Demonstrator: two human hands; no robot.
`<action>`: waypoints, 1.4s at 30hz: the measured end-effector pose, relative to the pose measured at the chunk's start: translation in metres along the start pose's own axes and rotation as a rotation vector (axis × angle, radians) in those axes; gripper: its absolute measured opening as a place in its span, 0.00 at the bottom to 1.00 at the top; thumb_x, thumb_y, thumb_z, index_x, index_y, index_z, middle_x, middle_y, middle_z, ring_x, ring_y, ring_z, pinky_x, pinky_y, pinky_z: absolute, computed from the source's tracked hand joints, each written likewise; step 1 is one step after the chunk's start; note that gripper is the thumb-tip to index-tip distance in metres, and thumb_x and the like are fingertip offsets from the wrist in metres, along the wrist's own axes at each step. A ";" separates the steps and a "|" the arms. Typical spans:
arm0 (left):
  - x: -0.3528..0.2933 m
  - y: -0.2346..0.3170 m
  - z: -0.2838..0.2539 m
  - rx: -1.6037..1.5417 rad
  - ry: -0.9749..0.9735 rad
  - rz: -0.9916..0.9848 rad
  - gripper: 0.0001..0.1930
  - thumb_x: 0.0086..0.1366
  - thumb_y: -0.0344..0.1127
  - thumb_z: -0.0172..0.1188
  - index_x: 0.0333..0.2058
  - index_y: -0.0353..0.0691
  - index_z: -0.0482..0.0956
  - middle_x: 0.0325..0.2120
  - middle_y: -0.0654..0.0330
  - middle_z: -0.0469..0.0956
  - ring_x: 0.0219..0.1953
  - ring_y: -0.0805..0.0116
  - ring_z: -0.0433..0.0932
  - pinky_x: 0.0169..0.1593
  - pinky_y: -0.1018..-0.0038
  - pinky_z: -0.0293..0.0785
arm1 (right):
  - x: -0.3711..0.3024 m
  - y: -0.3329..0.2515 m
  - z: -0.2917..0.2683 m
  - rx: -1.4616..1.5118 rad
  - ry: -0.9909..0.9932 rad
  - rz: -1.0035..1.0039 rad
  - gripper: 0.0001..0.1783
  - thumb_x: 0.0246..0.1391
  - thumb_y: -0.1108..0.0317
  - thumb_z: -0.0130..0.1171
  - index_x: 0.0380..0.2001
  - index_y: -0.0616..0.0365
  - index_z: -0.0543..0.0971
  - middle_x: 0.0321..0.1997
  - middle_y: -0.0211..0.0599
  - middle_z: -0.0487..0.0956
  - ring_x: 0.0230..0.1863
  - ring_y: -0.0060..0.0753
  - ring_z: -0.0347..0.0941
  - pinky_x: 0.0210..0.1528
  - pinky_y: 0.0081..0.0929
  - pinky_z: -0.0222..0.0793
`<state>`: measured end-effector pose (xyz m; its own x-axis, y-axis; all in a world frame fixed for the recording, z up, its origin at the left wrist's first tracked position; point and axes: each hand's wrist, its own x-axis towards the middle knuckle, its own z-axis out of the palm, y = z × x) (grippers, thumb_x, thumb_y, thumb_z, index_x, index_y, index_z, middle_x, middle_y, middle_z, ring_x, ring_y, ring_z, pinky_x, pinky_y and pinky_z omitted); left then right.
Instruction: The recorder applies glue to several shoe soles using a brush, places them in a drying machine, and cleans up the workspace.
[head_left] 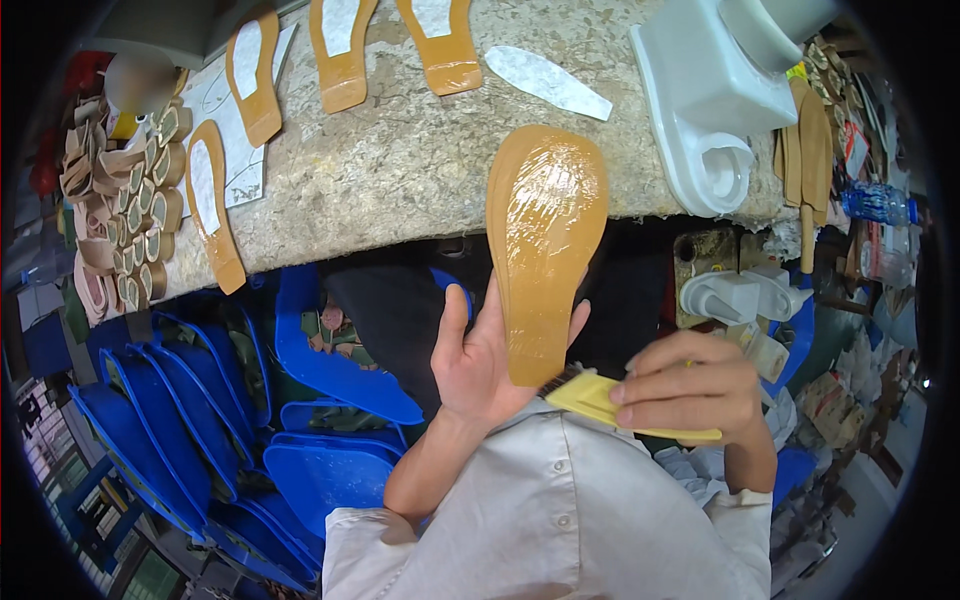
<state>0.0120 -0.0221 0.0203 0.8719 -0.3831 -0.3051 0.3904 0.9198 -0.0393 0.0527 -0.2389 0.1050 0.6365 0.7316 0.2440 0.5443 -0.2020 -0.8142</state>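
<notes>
My left hand (478, 370), palm up, supports a small stack of tan shoe insoles (548, 240) from beneath. Its thumb stands out to the left, and the other fingers are partly hidden under the insoles. The top insole has a wet, glossy surface, and its wide end rests over the workbench edge. Between the fingertips of my right hand (690, 385) is a yellow-handled brush (585, 395). The brush's dark bristles are at the narrow near end of the insole; I cannot tell whether they touch it.
On the stone-like workbench (400, 160) lie several tan insoles (343, 70) with white patches, plus one loose white piece (548, 80). A grey-white plastic dispenser (700, 110) stands at right. Layered shoe parts (130, 210) fill the left end. Blue plastic trays (170, 430) lean below.
</notes>
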 end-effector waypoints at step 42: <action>-0.013 0.030 -0.013 0.295 0.085 0.108 0.34 0.68 0.32 0.46 0.72 0.45 0.48 0.71 0.50 0.57 0.70 0.48 0.61 0.71 0.49 0.60 | 0.099 0.100 -0.022 -0.576 0.202 0.077 0.28 0.41 0.84 0.61 0.51 0.62 0.81 0.44 0.38 0.82 0.48 0.43 0.75 0.50 0.36 0.75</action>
<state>0.0083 0.0120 0.0106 0.8900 -0.2651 -0.3710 0.3769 0.8856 0.2715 0.1823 -0.2008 0.0589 0.7459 0.5745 0.3370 0.6647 -0.6096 -0.4320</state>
